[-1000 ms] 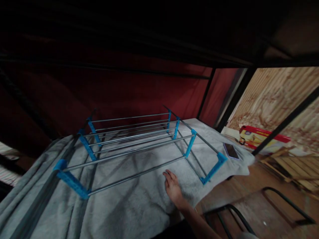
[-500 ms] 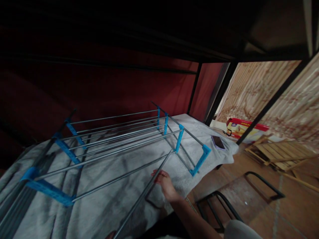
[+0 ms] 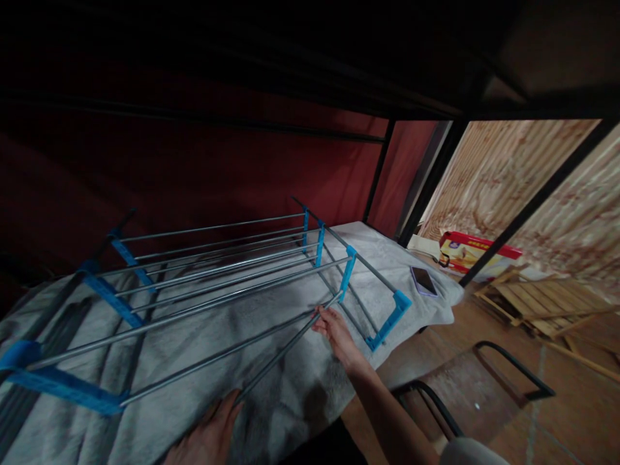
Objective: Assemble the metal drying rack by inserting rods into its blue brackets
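A rack of grey metal rods with blue plastic brackets (image 3: 112,298) lies across a pale blanket (image 3: 271,349). My left hand (image 3: 208,433) is closed around the near end of a loose metal rod (image 3: 277,359) at the bottom of the view. The fingers of my right hand (image 3: 336,332) pinch this same rod towards its far end. That end meets or lies very close to the lower part of a blue bracket (image 3: 347,274) on the rack's right side; my view does not show whether it is seated.
Several loose grey rods (image 3: 53,336) lie at the left. A phone (image 3: 424,281) rests near the blanket's right edge. Black bed-frame posts (image 3: 433,177) stand beyond it. On the floor are a black-framed piece (image 3: 513,361), a folded wooden item (image 3: 557,297) and a red-yellow box (image 3: 477,253).
My right hand has moved forward along the rod and closed on it. My left hand has come up into view, holding the near end. The rack's left side shifted slightly left and down.
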{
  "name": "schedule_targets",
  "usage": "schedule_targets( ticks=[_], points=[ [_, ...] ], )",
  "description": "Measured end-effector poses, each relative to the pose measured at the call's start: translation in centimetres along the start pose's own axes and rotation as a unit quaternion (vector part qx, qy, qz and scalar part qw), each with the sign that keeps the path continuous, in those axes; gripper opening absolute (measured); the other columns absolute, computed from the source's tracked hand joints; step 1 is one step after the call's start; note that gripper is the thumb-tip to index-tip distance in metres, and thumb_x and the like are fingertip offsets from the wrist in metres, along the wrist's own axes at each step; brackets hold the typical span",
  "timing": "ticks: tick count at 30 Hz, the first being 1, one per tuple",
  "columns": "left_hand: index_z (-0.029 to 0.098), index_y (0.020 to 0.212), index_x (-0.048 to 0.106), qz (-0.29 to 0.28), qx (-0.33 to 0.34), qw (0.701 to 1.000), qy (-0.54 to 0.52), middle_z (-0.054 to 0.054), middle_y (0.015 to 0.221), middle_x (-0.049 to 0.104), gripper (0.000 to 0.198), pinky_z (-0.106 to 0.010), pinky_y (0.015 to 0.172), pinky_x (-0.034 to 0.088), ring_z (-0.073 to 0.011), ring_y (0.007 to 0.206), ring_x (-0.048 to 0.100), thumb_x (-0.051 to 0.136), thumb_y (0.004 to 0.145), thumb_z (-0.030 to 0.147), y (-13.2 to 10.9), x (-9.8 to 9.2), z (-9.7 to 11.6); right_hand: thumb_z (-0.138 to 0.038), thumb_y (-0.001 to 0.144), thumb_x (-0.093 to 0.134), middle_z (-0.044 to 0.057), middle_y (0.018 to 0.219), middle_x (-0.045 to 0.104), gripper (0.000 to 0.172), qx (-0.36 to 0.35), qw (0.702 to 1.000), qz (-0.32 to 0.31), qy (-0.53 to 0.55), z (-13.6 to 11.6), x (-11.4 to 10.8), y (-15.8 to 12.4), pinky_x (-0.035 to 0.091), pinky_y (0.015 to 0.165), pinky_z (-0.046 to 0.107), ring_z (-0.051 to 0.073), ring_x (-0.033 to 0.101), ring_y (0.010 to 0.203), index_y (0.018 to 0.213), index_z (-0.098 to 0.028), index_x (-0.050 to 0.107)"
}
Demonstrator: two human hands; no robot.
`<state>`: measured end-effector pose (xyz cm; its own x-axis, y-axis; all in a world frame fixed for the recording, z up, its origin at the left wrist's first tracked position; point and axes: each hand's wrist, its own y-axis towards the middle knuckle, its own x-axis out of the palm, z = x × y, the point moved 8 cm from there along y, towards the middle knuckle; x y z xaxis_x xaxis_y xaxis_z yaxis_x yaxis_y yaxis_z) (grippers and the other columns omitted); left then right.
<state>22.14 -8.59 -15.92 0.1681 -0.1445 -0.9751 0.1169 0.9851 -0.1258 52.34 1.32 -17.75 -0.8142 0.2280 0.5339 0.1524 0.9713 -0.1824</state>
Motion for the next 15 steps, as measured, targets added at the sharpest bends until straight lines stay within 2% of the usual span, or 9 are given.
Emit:
schedule_targets(
  ticks=[3, 6, 9, 12, 15],
  points=[
    [0.024, 0.141, 0.061, -0.004, -0.012, 1.0, 0.007, -0.008, 0.135, 0.068, 0.049, -0.044, 0.091, 0.06, -0.0278, 0.106, 0.073, 0.03, 0.103, 0.027, 1.1, -0.6, 0.7, -0.043, 0.076, 0.08, -0.003, 0.076, 0.064, 0.028, -0.001, 1.0, -0.001, 0.004, -0.3, 0.1, 1.2, 0.054, 0.074, 0.03, 0.014, 0.062, 0.07, 0.085, -0.022, 0.063],
    [0.025, 0.142, 0.059, -0.001, -0.01, 1.0, 0.016, -0.01, 0.135, 0.068, 0.051, -0.044, 0.087, 0.06, -0.0281, 0.101, 0.075, 0.027, 0.103, 0.027, 1.8, -1.0, 1.6, -0.039, 0.074, 0.08, -0.003, 0.073, 0.062, 0.028, 0.004, 1.0, -0.006, 0.025, -0.4, 0.0, 2.4, 0.054, 0.074, 0.03, 0.014, 0.062, 0.069, 0.079, -0.022, 0.06],
    [0.026, 0.141, 0.06, 0.009, -0.012, 1.0, 0.025, -0.01, 0.135, 0.068, 0.049, -0.042, 0.085, 0.06, -0.0278, 0.102, 0.075, 0.029, 0.103, 0.028, 2.3, -1.3, 2.3, -0.038, 0.072, 0.081, -0.004, 0.069, 0.06, 0.028, 0.004, 0.999, 0.019, 0.045, -0.5, -0.7, 3.1, 0.054, 0.072, 0.029, 0.013, 0.06, 0.064, 0.076, -0.021, 0.058],
    [0.024, 0.138, 0.063, 0.013, -0.008, 0.999, 0.035, -0.009, 0.133, 0.069, 0.049, -0.04, 0.089, 0.059, -0.0267, 0.105, 0.074, 0.03, 0.102, 0.026, 2.4, -1.3, 2.3, -0.038, 0.069, 0.082, -0.004, 0.066, 0.059, 0.03, 0.014, 0.999, 0.032, 0.036, 0.0, -1.3, 3.3, 0.055, 0.071, 0.029, 0.013, 0.06, 0.063, 0.075, -0.02, 0.058],
    [0.022, 0.138, 0.064, 0.012, -0.012, 0.999, 0.04, -0.01, 0.132, 0.07, 0.051, -0.041, 0.092, 0.058, -0.0271, 0.104, 0.074, 0.027, 0.102, 0.025, 2.5, -1.2, 1.4, -0.039, 0.068, 0.082, -0.003, 0.065, 0.06, 0.031, 0.038, 0.999, 0.02, 0.02, 1.0, -1.5, 3.1, 0.055, 0.072, 0.03, 0.015, 0.062, 0.066, 0.075, -0.019, 0.059]
  ],
)
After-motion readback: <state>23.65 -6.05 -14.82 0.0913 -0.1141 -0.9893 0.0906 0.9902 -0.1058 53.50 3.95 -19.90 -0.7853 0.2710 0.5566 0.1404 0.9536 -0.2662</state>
